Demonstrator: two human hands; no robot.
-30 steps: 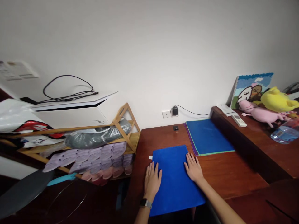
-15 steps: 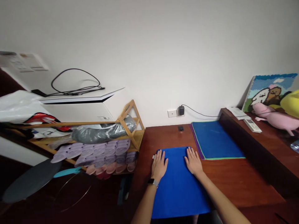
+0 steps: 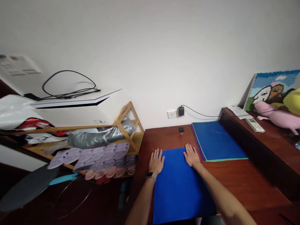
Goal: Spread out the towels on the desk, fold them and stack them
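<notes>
A bright blue cloth (image 3: pixel 178 187) lies flat on the brown wooden desk (image 3: pixel 243 181), reaching its front edge. My left hand (image 3: pixel 156 162) rests flat at the cloth's far left corner, fingers spread and partly on the wood; a watch is on that wrist. At the far right corner my right hand (image 3: pixel 191 155) presses flat with its fingers apart. Neither hand grips anything. To the right of the cloth lies a stack of folded cloths (image 3: pixel 219 140), dark blue on top, with green and purple edges showing.
A wooden rack (image 3: pixel 130 125) on the left holds several lilac slippers (image 3: pixel 98 153) and a white box (image 3: pixel 72 114). Against the wall is a black plug (image 3: pixel 181 110) with a cable. The raised ledge at right carries a remote (image 3: pixel 255 125) and a pink plush toy (image 3: pixel 278 115).
My left hand has slid slightly left, off more of the cloth. The right hand has shifted a little away from me at the far corner. The view has turned slightly.
</notes>
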